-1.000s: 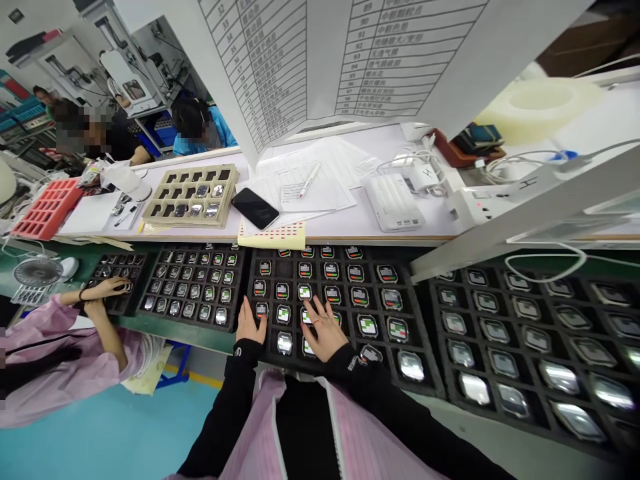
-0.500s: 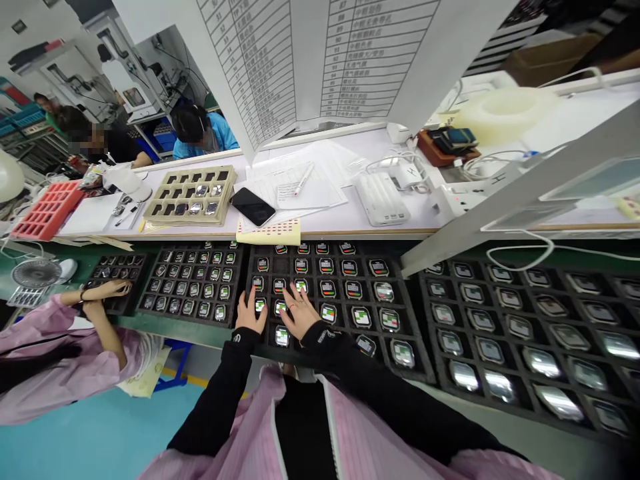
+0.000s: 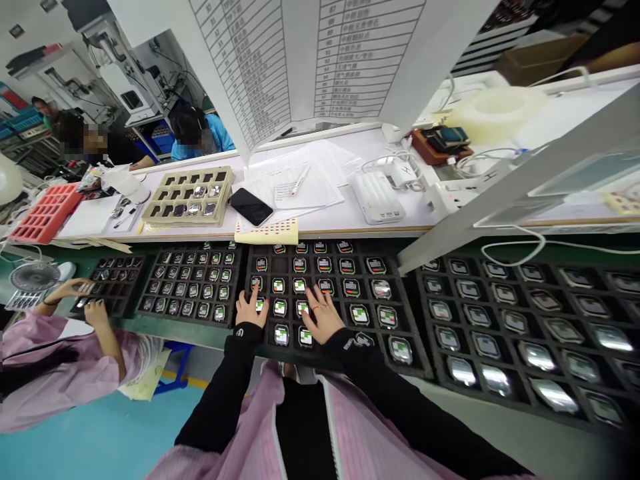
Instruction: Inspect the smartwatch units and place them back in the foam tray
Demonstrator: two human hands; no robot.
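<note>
Currently we judge screen checks in hand: our left hand (image 3: 251, 310) and right hand (image 3: 321, 319), both open and gripping nothing, touch lit smartwatches (image 3: 280, 307) seated in a black foam tray (image 3: 287, 273); adjacent watches appear to call for the same touch.

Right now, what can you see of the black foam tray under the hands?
The black foam tray lies flat on a green bench, its rows of cut-out pockets holding square smartwatch bodies, most screens lit with green, white and red patches. The left hand and right hand rest on watches at its near side.
</note>
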